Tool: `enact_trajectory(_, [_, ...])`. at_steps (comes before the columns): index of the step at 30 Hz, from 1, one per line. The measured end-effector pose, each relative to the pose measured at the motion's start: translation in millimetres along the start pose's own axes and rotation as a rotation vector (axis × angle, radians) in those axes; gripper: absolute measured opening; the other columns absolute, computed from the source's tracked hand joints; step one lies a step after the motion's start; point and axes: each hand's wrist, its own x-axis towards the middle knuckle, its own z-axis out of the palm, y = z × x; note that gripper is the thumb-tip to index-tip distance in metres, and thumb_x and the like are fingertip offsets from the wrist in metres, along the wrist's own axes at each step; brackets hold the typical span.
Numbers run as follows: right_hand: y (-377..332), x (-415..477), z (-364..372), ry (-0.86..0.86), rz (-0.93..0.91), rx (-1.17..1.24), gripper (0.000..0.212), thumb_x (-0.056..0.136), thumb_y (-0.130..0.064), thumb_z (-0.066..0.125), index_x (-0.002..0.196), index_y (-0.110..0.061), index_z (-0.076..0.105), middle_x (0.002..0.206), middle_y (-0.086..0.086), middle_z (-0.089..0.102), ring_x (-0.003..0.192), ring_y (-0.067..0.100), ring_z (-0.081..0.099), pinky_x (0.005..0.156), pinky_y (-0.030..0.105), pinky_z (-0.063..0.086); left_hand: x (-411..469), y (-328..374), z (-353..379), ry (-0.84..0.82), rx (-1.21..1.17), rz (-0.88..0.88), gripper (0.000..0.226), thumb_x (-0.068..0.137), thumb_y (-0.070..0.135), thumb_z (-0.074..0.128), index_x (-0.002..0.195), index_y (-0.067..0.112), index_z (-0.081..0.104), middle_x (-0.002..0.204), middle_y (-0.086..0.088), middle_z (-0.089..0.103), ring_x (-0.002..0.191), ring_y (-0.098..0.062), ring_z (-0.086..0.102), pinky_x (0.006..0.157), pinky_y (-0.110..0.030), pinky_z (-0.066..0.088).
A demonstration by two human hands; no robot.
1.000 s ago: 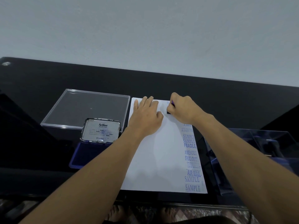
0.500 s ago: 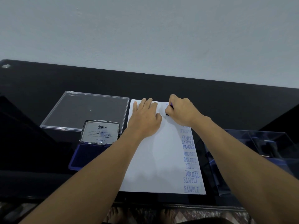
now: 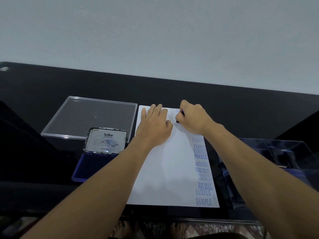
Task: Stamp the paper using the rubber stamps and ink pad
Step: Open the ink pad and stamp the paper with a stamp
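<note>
Stamp (image 3: 178, 121) inside curled right-hand fingers (image 3: 187, 107)

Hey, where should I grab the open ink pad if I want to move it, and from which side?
Take the ink pad by the side edges of its blue base, reaching down from the near left. Its lid stands propped up along the far edge and would likely swing if used as a handle. The inked face lies open upward, so stay on the rim.
</note>
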Motion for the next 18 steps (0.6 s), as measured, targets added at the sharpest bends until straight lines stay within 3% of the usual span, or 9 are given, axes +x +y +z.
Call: enact_trajectory(18, [3.5, 4.1, 5.7, 0.020, 0.006, -0.003, 0.014, 0.102, -0.029, 0.049, 0.096, -0.018, 0.043, 0.077, -0.002, 0.053, 0.059, 0.013, 0.050, 0.052, 0.021, 0.032, -0.2, 0.9, -1.6, -0.005, -0.014, 0.001, 0.047, 0.102, 0.029, 0.033, 0.146, 0.014, 0.035, 0.162, -0.006, 0.021, 0.151, -0.024, 0.009, 0.121, -0.049, 0.001])
